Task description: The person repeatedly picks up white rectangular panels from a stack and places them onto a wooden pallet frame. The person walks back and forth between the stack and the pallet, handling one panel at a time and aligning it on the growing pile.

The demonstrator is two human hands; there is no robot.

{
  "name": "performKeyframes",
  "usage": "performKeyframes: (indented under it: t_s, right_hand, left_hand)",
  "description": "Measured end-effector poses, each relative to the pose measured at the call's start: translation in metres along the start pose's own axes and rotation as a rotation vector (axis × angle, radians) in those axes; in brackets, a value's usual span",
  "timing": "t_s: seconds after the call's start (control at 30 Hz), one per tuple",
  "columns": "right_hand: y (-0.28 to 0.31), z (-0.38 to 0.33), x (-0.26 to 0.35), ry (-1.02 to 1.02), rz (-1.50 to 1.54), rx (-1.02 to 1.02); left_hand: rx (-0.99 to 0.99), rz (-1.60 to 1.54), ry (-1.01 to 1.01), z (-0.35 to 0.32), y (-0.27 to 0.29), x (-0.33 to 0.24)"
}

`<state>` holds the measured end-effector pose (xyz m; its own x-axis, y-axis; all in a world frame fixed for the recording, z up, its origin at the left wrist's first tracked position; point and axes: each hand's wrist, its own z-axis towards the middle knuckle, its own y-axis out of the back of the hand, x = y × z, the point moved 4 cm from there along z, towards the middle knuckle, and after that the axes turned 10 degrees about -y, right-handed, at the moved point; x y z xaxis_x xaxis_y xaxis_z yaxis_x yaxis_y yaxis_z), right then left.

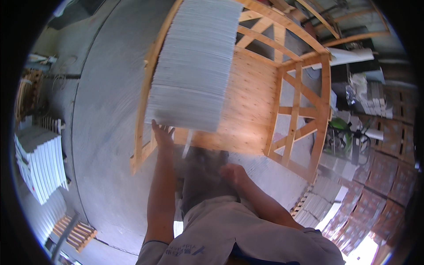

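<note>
A long row of thin pale grey sheets or slabs (194, 66), packed tightly side by side, stands in an open wooden crate (251, 106). My left hand (163, 134) reaches to the near left corner of the row. Its fingers are spread, and the fingertips are at the nearest sheet's edge. A narrow white strip (187, 143) hangs down by the crate's near edge, beside that hand. My right hand (235, 175) is curled in front of my thigh, away from the crate. Whatever it may hold is hidden.
Slatted timber braces (300, 110) form the crate's right side. White ribbed panels (46, 159) stand at the left, with a wooden pallet (74, 232) below them. Stacked reddish-brown packs (373, 181) and a green machine (342, 134) are at the right. Grey concrete floor (110, 97) lies left of the crate.
</note>
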<state>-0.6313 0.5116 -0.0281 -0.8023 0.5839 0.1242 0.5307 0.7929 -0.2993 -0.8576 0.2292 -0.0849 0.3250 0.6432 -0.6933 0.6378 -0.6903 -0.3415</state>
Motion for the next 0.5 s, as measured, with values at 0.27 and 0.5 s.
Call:
performKeyframes:
  t_s: [0.27,0.5]
  right_hand:
    - [0.07,0.008,0.003,0.641,-0.876,-0.187]
    - [0.11,0.003,0.026,0.405,-0.751,-0.076]
  left_hand:
    - [-0.12,0.396,-0.016,-0.006,0.077,0.048]
    - [-0.129,0.802,0.201,-0.076,0.201,0.103]
